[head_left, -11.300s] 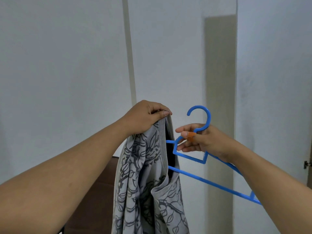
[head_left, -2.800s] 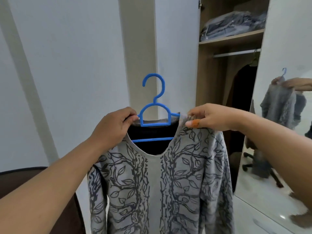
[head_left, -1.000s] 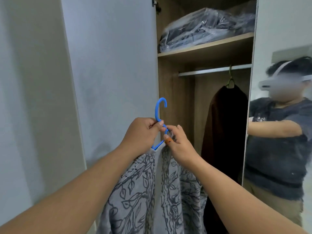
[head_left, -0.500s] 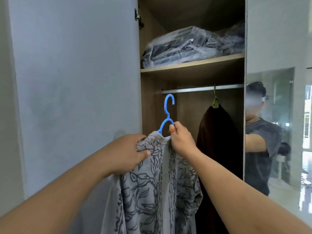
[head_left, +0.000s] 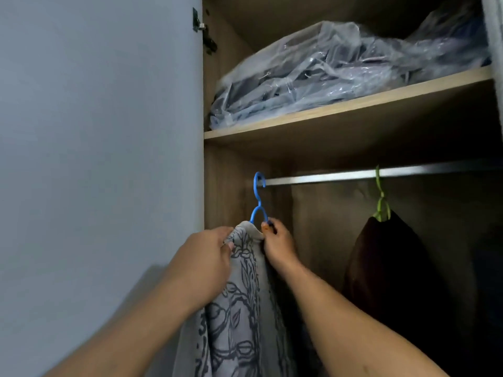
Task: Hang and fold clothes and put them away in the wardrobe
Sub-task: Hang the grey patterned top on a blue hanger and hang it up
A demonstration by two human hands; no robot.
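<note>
The blue hanger (head_left: 258, 198) has its hook at the left end of the wardrobe rail (head_left: 381, 174), seemingly over it. The left hand (head_left: 211, 257) grips the grey patterned top (head_left: 242, 308) near the collar; the right hand (head_left: 277, 240) pinches the hanger's shoulder

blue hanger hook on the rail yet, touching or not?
Touching. In the head view the blue hanger hook curls over the left end of the metal rail with no gap visible, while the right hand pinches its neck.
</note>
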